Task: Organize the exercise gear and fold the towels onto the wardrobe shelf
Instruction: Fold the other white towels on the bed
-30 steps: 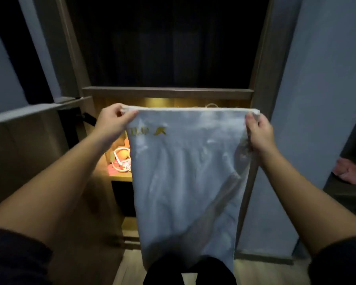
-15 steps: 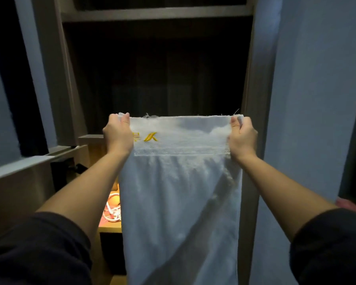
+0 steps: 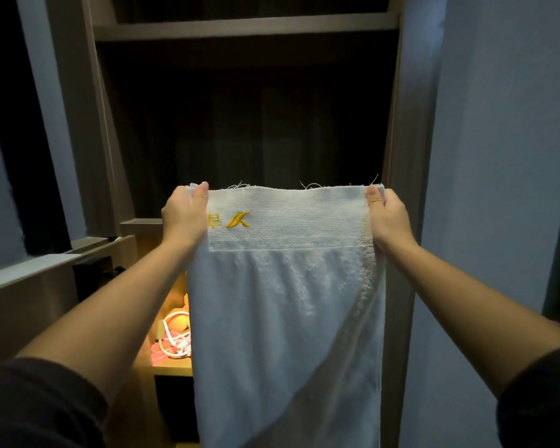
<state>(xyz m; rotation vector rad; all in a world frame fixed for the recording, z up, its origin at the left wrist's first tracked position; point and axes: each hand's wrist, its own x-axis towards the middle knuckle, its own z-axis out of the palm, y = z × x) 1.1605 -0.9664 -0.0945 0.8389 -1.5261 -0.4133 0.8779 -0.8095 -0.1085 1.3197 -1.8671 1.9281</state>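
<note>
The only marking I can find is yellow embroidery (image 3: 230, 220) near the top edge of the towel (image 3: 285, 334) I hold. It shows a two-stroke, leaf-like emblem. Left of it is a character partly covered by my left hand (image 3: 184, 218), too hidden to read.

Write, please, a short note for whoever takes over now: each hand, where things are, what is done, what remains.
Left hand: pinches the top left corner of the white terry towel with yellow embroidery.
Right hand: pinches its top right corner.
The towel hangs unfolded, stretched between both hands, before the open wooden wardrobe.
Pink and white gear with a white cord lies on the lit lower shelf, partly behind the towel.
Done: towel spread out.
Left: fold it and lay it on a shelf; whether the gear needs more tidying, I cannot tell.
</note>
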